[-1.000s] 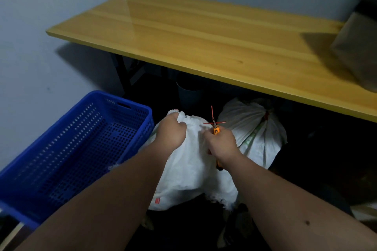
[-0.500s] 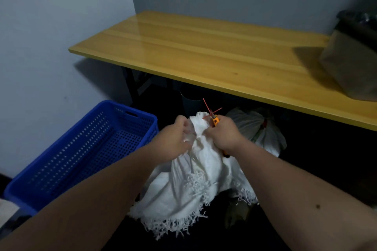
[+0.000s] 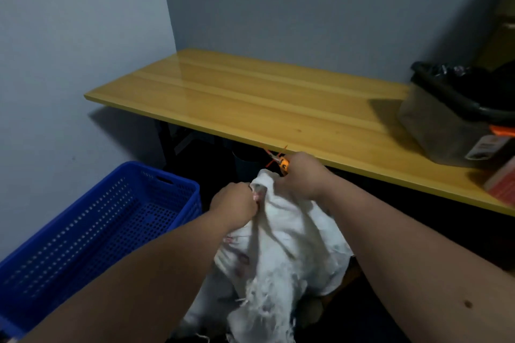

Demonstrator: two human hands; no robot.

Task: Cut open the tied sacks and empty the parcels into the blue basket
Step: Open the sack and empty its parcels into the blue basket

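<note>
We noted sack [image 3: 281, 234] lifted just right of basket [image 3: 92, 234], frayed end down. Left hand [image 3: 234, 203] clutched cloth; right hand [image 3: 299, 175] clutched cloth plus cutter [image 3: 283, 163]. Risk judged: parcels dropping outside basket; blade near fingers.

- Dim, cool room light
- Soft glare streak on tabletop [image 3: 250, 97]
- Tabletop shadow falls on left wall, floor beneath near black
- Motion blur on white sack [image 3: 281, 245]; wide-angle stretch at edges
</note>
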